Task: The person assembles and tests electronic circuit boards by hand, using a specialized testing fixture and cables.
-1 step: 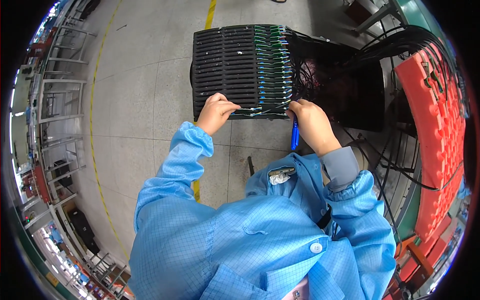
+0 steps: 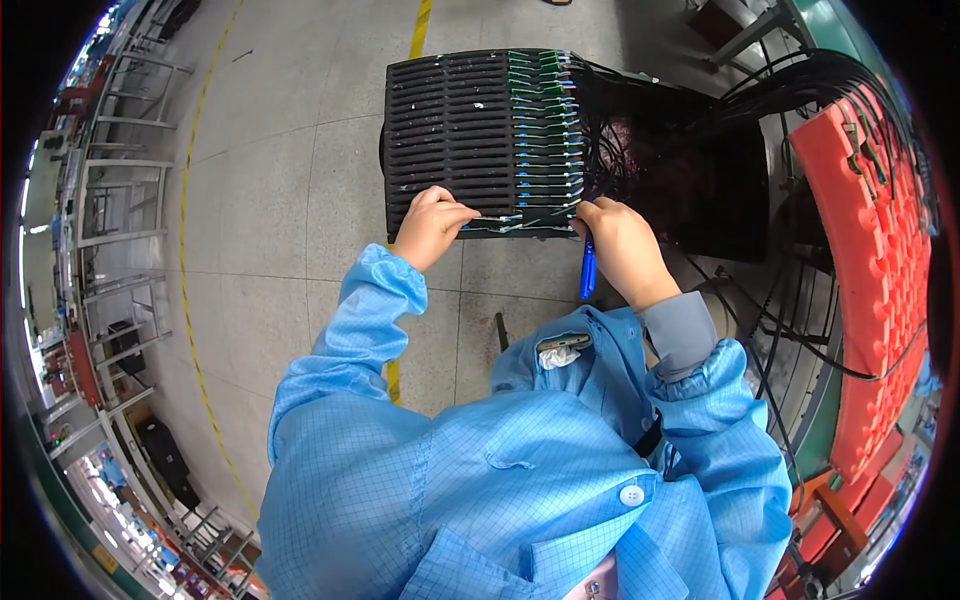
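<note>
A black slotted tray (image 2: 447, 130) stands in front of me, its slots running from left to right. Green circuit boards (image 2: 540, 85) with thin wires sit in a row along its right side. At the tray's near edge, my left hand (image 2: 430, 230) is closed in a pinch on the left end of a thin circuit board (image 2: 495, 217). My right hand (image 2: 622, 245) is closed at the wire end on the near right corner, and a blue pen (image 2: 588, 270) hangs down from its grip. Whether those fingertips also pinch a wire is hidden.
Black cables (image 2: 800, 85) run from the tray over a dark surface (image 2: 720, 180) to a red foam rack (image 2: 865, 280) on the right. Metal frames (image 2: 125, 200) line the far left. Yellow tape (image 2: 188, 300) marks the grey floor. A phone (image 2: 563, 343) sticks out of my blue coat's pocket.
The blue pen has swung very slightly to the left in my right hand. Both hands stay in place at the tray.
</note>
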Available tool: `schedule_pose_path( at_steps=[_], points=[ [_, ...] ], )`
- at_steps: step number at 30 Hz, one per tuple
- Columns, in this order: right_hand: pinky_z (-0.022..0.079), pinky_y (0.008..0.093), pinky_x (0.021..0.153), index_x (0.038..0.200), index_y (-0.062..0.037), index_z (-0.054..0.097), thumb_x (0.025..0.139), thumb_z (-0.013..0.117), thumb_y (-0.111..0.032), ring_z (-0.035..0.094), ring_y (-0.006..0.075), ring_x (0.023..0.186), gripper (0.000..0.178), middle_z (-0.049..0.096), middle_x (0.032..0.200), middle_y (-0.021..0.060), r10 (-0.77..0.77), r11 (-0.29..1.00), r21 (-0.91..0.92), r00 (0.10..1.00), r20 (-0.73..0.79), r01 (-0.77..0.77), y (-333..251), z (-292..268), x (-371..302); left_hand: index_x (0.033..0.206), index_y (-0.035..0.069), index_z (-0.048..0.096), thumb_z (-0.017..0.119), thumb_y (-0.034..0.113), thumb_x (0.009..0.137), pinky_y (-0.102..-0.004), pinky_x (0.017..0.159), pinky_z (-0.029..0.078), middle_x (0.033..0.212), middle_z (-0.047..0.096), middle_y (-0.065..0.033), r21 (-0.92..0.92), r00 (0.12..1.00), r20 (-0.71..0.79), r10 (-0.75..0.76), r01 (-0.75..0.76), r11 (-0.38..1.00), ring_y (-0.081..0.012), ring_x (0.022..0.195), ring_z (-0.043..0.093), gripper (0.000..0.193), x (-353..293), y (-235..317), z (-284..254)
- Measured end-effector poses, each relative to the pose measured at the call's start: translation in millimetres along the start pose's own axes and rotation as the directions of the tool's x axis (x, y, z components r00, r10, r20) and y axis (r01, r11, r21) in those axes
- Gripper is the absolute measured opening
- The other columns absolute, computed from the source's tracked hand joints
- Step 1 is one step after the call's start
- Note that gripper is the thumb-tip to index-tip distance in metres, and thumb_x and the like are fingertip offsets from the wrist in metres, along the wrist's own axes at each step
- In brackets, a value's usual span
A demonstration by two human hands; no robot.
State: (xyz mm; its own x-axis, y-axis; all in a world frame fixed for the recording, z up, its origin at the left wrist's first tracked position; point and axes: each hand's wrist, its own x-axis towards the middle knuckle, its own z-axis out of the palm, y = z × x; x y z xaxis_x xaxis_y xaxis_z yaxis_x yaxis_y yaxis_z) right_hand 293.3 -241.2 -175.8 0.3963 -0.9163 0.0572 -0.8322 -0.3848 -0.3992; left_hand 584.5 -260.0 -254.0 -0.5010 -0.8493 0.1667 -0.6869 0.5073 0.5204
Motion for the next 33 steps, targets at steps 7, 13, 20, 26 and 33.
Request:
schedule_pose_path(
  at_steps=[7, 13, 20, 26, 33],
  points=[
    [0.05, 0.0378, 0.067, 0.08, -0.0045, 0.058, 0.083, 0.062, -0.013, 0.059, 0.0271, 0.076, 0.01, 0.058, 0.076, 0.0095, 0.018, 0.987, -0.157, 1.0, 0.0, -0.017, 5.1, 11.1, -0.2, 0.12, 0.008, 0.06, 0.062, 0.006, 0.08, -0.0464, 0.104, 0.035, 0.133, 0.051, -0.0082, 0.286, 0.994, -0.083, 0.071, -0.044, 0.957, -0.0298, 0.124, 0.044, 0.04, -15.9, 33.6, 19.7],
    [0.049, 0.0329, 0.069, 0.077, -0.0096, 0.058, 0.075, 0.057, -0.014, 0.059, 0.0219, 0.078, 0.005, 0.059, 0.077, 0.0052, -0.106, 0.938, -0.34, 0.99, -0.09, 0.07, 11.5, 23.5, 7.8, 0.142, 0.005, 0.035, 0.063, 0.029, 0.084, -0.0497, 0.113, 0.017, 0.149, 0.032, -0.0108, 0.192, 1.0, -0.005, -0.017, 0.018, 0.981, -0.0326, 0.139, 0.025, 0.069, -21.3, 48.3, 48.6],
    [0.046, 0.0333, 0.072, 0.095, -0.0083, 0.061, 0.076, 0.057, -0.012, 0.058, 0.0215, 0.077, 0.02, 0.056, 0.08, 0.0055, -0.335, 0.941, -0.091, 0.937, -0.1, 0.327, -17.1, 17.7, 2.1, 0.136, 0.004, 0.041, 0.068, 0.023, 0.082, -0.0513, 0.111, 0.021, 0.147, 0.031, -0.0178, 0.174, 0.98, -0.182, -0.084, 0.116, 0.978, -0.0379, 0.135, 0.028, 0.063, -36.4, 49.7, 50.4],
    [0.05, 0.0375, 0.075, 0.1, -0.0037, 0.06, 0.077, 0.056, -0.009, 0.063, 0.0277, 0.084, 0.024, 0.06, 0.087, 0.0106, -0.344, 0.935, 0.111, 0.937, 0.062, 0.336, -15.1, 49.2, 11.5, 0.12, 0.006, 0.051, 0.078, 0.019, 0.073, -0.0517, 0.107, 0.026, 0.141, 0.034, -0.0178, 0.171, 0.946, -0.299, -0.127, 0.184, 0.968, -0.039, 0.129, 0.031, 0.055, -42.0, 38.4, 44.7],
    [0.053, 0.0358, 0.065, 0.094, -0.0056, 0.058, 0.074, 0.058, -0.008, 0.063, 0.0265, 0.076, 0.021, 0.057, 0.083, 0.0102, -0.312, 0.95, 0.031, 0.948, 0.056, 0.311, -24.5, 66.9, 17.3, 0.106, 0.012, 0.064, 0.075, 0.018, 0.075, -0.0494, 0.107, 0.026, 0.138, 0.043, -0.0101, 0.155, 0.954, -0.257, -0.155, 0.199, 0.968, -0.0333, 0.128, 0.035, 0.034, -38.7, 27.3, 45.3]
  ],
)
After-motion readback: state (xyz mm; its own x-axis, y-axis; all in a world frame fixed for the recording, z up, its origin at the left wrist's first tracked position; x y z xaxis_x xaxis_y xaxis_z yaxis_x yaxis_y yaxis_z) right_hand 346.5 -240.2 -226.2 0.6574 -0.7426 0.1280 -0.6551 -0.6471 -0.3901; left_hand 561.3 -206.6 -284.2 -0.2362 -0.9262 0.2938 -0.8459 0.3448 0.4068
